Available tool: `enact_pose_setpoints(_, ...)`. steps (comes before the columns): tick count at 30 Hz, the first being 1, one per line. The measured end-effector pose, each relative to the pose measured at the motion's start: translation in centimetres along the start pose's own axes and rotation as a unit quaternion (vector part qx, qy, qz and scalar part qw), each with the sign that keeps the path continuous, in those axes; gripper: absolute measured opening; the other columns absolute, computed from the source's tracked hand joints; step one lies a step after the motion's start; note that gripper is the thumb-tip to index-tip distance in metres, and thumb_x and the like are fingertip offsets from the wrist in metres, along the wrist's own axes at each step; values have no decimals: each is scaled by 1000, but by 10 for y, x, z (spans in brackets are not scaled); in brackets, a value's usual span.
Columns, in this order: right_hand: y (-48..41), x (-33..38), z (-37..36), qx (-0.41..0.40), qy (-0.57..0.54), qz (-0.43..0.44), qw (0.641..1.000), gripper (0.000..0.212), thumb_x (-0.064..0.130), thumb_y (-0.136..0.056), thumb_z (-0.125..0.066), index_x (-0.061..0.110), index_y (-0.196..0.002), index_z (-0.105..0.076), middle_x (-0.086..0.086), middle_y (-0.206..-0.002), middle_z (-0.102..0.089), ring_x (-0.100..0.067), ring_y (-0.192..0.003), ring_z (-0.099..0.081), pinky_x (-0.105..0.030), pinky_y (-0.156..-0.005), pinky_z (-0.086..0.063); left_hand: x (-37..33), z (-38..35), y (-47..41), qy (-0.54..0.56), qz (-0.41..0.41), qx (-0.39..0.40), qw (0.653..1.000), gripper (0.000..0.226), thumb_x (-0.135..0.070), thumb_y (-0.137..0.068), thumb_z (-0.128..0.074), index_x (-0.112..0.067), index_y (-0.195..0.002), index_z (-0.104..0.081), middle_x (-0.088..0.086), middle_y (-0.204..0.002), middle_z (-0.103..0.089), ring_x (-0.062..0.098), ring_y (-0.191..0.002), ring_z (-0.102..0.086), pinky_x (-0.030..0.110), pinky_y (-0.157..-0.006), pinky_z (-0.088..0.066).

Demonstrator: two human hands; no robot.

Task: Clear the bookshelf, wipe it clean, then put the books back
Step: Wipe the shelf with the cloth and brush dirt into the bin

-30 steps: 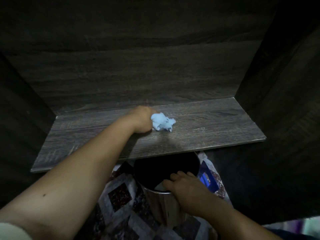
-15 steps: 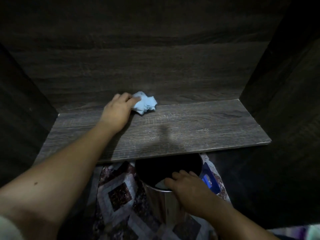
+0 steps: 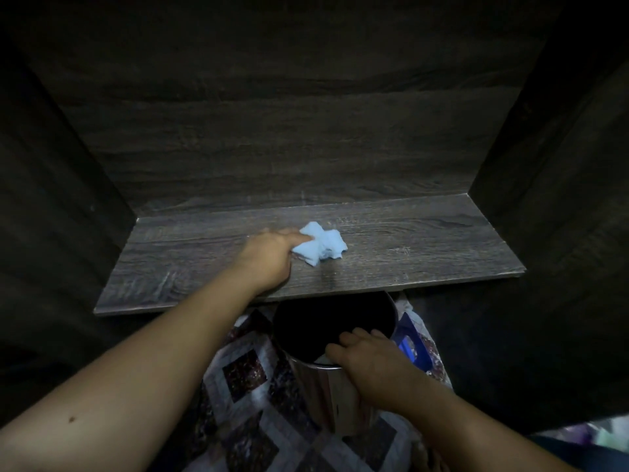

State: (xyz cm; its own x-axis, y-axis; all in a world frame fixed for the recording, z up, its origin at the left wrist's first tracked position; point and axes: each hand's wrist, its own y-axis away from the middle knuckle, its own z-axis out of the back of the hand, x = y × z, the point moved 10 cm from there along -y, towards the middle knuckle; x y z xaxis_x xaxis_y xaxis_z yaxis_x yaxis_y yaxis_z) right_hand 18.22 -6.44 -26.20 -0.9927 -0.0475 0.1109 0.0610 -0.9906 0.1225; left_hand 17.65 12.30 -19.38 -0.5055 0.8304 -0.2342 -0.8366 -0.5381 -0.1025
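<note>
Moved since half a second ago: left hand [image 3: 272, 257] and the blue cloth [image 3: 321, 248] have come off the rear edge of the shelf board [image 3: 425, 247] toward 5 o'clock, to the board's middle depth. I see the right hand [image 3: 371, 361] where it was.
Left hand: knuckles up, wrist low over the board. Its fingers are closed on the left end of the cloth, with one finger laid along the top. I read it as grasping the wad against the wood.
Left arm: bare forearm comes in from 8 o'clock of my view, stretched nearly straight, and crosses the board's front edge.
Blue cloth: crumpled, lying about mid-board at 2 o'clock of the left hand's knuckles, touching the wood.
Shelf board: dark wood grain, with the back panel [image 3: 306, 131] rising behind it at 12 o'clock and side walls at 9 and 3 o'clock.
Right hand: back of the hand up, at 6 o'clock below the board's front edge. Its fingers are hooked over the near rim of the metal bin [image 3: 323, 393], clamped on that rim.
Metal bin: shiny cylinder, upright, dark inside, its mouth partly under the board's front edge.
Floor: patchwork mat [image 3: 245, 369] shows at 7 o'clock of the bin. A blue packet [image 3: 410, 345] sits just beside the bin at 3 o'clock.
</note>
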Motion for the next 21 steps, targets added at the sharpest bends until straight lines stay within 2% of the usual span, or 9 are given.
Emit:
enact_pose_setpoints(6,13,14,17,2,20,-1,1000,33,17,-89,-52,19,-122,-51,-9,-115,-55,-30,-109,-49,-39,-85,-37,-32,-2,33,55,-24,65,996,38,-22,-92,-53,-39,-126,-61,-4,-130,-62,23,-115,-59,29,-92,-45)
enact_pose_setpoints(8,19,21,19,4,22,17,1000,35,19,-78,-66,21,-112,-57,-6,-102,-60,-27,-95,-56,-37,-76,-43,-43,-4,46,96,-16,112,989,35,-26,-91,-53,-45,-119,-63,-5,-120,-67,20,-107,-63,34,-90,-49)
enact_pose_setpoints(9,21,22,20,4,21,13,1000,38,20,-69,-73,23,-105,-61,-3,-93,-62,-25,-86,-59,-35,-69,-46,-48,-5,53,109,-16,141,984,34,-25,-90,-53,-45,-116,-64,-6,-115,-69,19,-103,-64,36,-87,-51)
enact_pose_setpoints(10,23,23,21,7,15,8,1000,40,18,-67,-74,23,-104,-61,-3,-91,-62,-25,-85,-60,-35,-69,-46,-53,-4,58,121,-20,163,979,33,-20,-90,-54,-42,-113,-66,-6,-111,-70,17,-100,-64,36,-86,-51)
enact_pose_setpoints(11,26,27,24,7,6,12,1000,39,14,-74,-68,21,-112,-58,-6,-100,-61,-28,-93,-58,-37,-76,-44,-57,0,63,130,-21,171,976,34,-15,-90,-54,-38,-111,-68,-5,-109,-71,16,-98,-64,36,-86,-51)
enact_pose_setpoints(13,32,25,27,5,19,8,1000,42,9,-88,-50,20,-128,-47,-9,-119,-53,-28,-112,-47,-38,-89,-35,-58,21,65,151,-7,119,981,35,-8,-90,-54,-30,-113,-69,0,-108,-72,19,-99,-65,33,-86,-51)
enact_pose_setpoints(17,36,21,30,9,18,-9,1000,45,6,-91,-46,20,-134,-42,-9,-125,-49,-29,-116,-44,-38,-90,-33,-36,70,59,120,33,-89,988,38,-8,-89,-61,-18,-126,-63,10,-122,-66,28,-111,-61,30,-93,-45)
enact_pose_setpoints(21,36,21,31,17,24,-13,999,43,7,-93,-45,20,-134,-42,-9,-124,-49,-29,-116,-44,-38,-90,-33,-22,62,49,68,36,-126,989,41,-14,-90,-63,-17,-131,-59,12,-119,-65,36,-105,-59,36,-96,-40)
